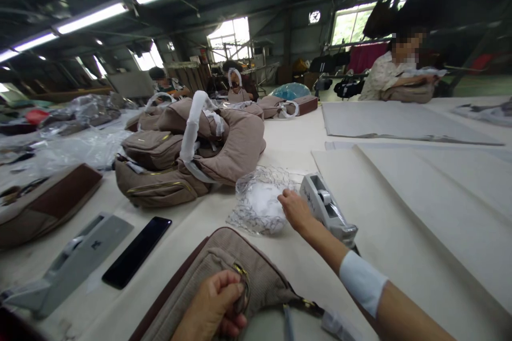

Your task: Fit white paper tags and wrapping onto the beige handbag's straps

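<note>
A taupe bag (256, 256) with dark piping and gold zippers lies right in front of me on the table. At its front pocket, my left hand (220, 301) is closed with thumb and fingers around a zipper pull (245, 290) shaped like a thin dark loop. Farther off, my right hand (295, 210) reaches to the edge of a clear, dark-patterned plastic bag (262, 202) with white contents. Its fingers are pinched together there; what lies between them is too small to make out. A grey tape dispenser (326, 205) stands just right of that hand.
Beyond lie several stuffed taupe bags (240, 144) with white-wrapped handles. At left are another tape dispenser (80, 256), a black phone (137, 252) and clear plastic wrap (84, 152). Large pale sheets (432, 186) cover the right side. A person (388, 74) handles a bag across the table.
</note>
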A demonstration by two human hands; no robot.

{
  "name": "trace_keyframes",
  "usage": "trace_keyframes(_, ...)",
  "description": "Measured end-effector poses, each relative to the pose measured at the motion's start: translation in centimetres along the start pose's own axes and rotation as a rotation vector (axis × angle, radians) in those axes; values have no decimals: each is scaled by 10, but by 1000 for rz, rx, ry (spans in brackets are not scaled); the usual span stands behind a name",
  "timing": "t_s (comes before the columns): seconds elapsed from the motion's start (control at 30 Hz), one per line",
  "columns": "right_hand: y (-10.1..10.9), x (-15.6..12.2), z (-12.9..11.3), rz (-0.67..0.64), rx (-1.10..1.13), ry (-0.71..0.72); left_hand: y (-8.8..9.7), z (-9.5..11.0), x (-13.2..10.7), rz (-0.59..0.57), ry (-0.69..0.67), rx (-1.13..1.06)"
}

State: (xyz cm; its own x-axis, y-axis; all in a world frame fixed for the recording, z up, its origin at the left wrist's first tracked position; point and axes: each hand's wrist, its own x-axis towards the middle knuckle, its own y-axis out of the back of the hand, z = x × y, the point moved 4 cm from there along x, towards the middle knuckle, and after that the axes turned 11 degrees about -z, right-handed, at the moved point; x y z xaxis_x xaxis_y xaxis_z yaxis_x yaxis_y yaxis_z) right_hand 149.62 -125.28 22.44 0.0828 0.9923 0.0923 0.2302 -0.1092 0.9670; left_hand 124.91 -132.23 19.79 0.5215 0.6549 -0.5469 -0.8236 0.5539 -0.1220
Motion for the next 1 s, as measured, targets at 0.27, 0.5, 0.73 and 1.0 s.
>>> trace_keyframes(0.27,-5,17,27,58,255,0,4,-3,6,-63,-18,-91)
trace_keyframes(0.5,15,-80,1,34,1100,-137,-27,15,7,-34,-122,-64)
trace_keyframes(0.73,-33,-146,-70,-153,1773,-217,-26,18,-1,44,-257,22)
trace_keyframes(1.0,-48,-134,-101,-84,1690,-211,-22,20,-10,-90,-367,-75)
